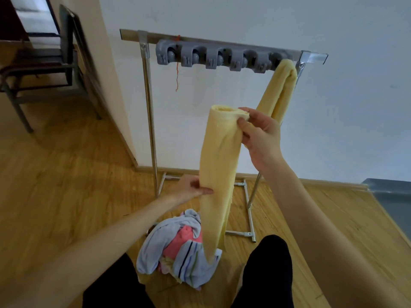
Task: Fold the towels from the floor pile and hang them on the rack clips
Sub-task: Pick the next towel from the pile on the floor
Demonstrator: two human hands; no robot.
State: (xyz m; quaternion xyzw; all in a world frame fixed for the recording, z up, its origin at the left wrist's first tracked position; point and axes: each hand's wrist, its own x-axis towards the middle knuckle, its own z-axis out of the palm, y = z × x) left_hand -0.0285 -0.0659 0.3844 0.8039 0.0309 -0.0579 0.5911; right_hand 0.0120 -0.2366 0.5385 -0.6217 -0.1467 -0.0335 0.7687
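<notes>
The right hand (259,134) is pinching the top end of a yellow towel (216,174), thumb and fingers curled round the gathered fabric so the long fold is hanging straight down under its own weight. The left hand (191,190) is gripping the same towel lower down on its left edge, fingers tucked behind the cloth and thumb lying across the front. This is probably steadying the strip and keeping the fold from opening while the top end is being lifted.

The towel's lower end is trailing down to the pile (178,250) on the floor, a heap of pale blue, pink and striped cloth lying between the person's knees and the rack's base. Holding the towel this high is likely meant to bring its top end up toward the clips (219,57), a grey row fixed along the top bar of the rack (150,112) against the far wall.

A second yellow towel (279,90) is already hanging from the clip at the far right end, folded over and drooping behind the right hand. The other clips to its left are looking free, and a red thread (177,72) is dangling from the bar near the left end. The held towel is well below the clips, so the hanging step is not yet done, and much of the pile is waiting. A dark chair (55,61) is standing far left.
</notes>
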